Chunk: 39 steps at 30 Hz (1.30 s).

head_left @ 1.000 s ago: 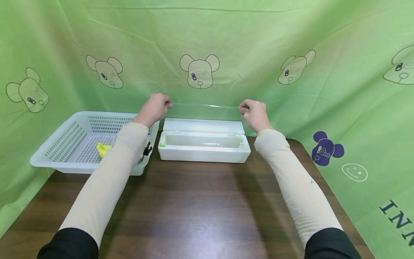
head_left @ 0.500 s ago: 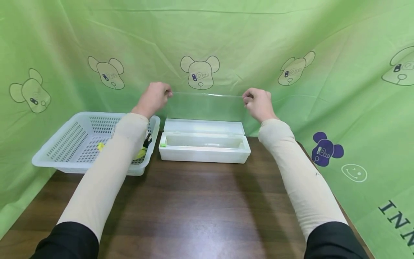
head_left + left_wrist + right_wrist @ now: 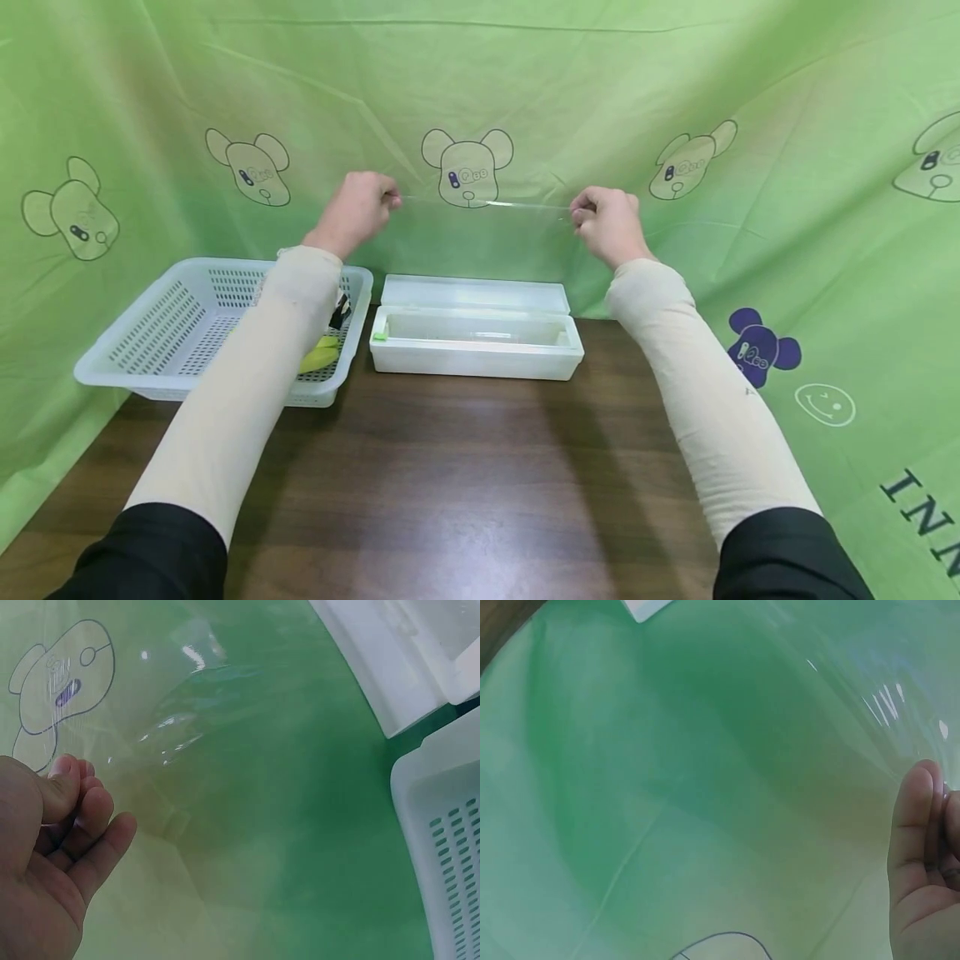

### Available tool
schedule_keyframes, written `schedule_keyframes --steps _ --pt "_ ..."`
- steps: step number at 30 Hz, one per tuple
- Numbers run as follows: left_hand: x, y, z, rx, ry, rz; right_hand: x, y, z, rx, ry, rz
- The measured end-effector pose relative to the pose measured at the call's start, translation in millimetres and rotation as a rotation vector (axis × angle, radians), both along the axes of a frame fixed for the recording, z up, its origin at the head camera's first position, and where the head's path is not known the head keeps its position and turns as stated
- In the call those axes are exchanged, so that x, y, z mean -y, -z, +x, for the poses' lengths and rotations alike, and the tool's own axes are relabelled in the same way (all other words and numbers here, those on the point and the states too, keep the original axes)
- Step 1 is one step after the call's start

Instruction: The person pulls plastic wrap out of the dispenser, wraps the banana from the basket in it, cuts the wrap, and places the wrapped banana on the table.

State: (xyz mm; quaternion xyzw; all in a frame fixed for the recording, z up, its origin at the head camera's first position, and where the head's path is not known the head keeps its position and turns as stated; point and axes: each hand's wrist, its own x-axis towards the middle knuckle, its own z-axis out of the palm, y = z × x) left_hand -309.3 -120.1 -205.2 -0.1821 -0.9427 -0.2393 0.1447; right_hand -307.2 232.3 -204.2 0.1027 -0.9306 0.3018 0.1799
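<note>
A sheet of clear cling film (image 3: 502,204) stretches between the two raised hands, its upper edge catching the light. My left hand (image 3: 357,212) pinches one corner between thumb and fingers; the left wrist view shows the film (image 3: 191,660) shining beyond the fingertips. The other corner is pinched by my right hand (image 3: 611,223), and creases fan out from it in the right wrist view. Below the film, a long white cling film box (image 3: 472,358) stands on the table with its lid (image 3: 474,293) tipped back. A small green piece (image 3: 380,336) sits at the box's left end.
Left of the box stands a white perforated basket (image 3: 112,375), partly hidden by the left sleeve. Yellow bananas (image 3: 321,357) and a black-and-white item (image 3: 341,310) lie inside it. A green printed curtain (image 3: 465,83) hangs behind the brown wooden table (image 3: 450,483).
Both hands have risen with the film's upper edge, and the right hand has shifted slightly rightward. The box and basket have stayed in place.
</note>
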Motion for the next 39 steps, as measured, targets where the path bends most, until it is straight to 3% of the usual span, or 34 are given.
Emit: schedule_keyframes --steps 7,22,39 --pt "0.6 -9.7 -0.8 -0.059 0.006 0.003 -1.2 -13.4 -2.5 -0.018 0.019 0.036" --pt "1.8 -35.3 2.4 -0.026 -0.012 -0.002 -0.2 -39.3 -5.7 0.044 0.038 0.006" --pt "-0.5 -59.6 -1.7 -0.02 -0.051 -0.018 -1.3 -63.8 -9.2 0.048 0.095 -0.005"
